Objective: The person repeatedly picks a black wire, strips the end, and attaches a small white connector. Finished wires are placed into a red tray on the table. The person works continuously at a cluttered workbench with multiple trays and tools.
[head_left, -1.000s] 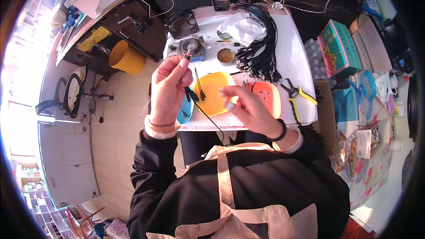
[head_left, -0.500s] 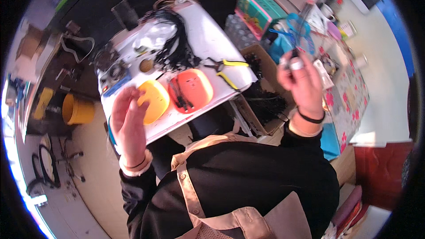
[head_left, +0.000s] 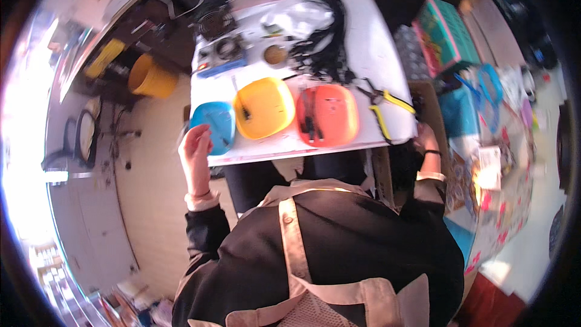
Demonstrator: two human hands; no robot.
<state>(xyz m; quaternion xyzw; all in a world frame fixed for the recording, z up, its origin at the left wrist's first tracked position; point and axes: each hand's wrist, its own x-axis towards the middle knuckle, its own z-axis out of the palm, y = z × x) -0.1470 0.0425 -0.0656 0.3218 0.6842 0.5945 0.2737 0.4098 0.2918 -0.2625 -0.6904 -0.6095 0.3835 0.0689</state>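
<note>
My left hand (head_left: pixel 196 150) hovers at the near left rim of a blue dish (head_left: pixel 206 115), fingers loosely bent and a little apart, with nothing visible in them. Small dark pieces lie in that dish. Beside it are a yellow dish (head_left: pixel 266 94) with a dark-tipped piece and an orange-red dish (head_left: pixel 342 115) holding several black cable pieces. My right hand (head_left: pixel 428 138) reaches down into a cardboard box (head_left: pixel 434 106) right of the table; its fingers are hidden in the dark contents.
Yellow-handled pliers (head_left: pixel 378 95) lie at the table's right side. A bundle of black cables (head_left: pixel 330 45), a clear plastic bag (head_left: pixel 299 17) and a round brown container (head_left: pixel 275 55) are farther back. A green and pink carton (head_left: pixel 448 36) stands beyond the box. A yellow bin (head_left: pixel 151 77) is on the left.
My right hand has come down from above the right-hand clutter into the box. My left hand has shifted from beside the yellow dish to the blue dish. The view has turned.
</note>
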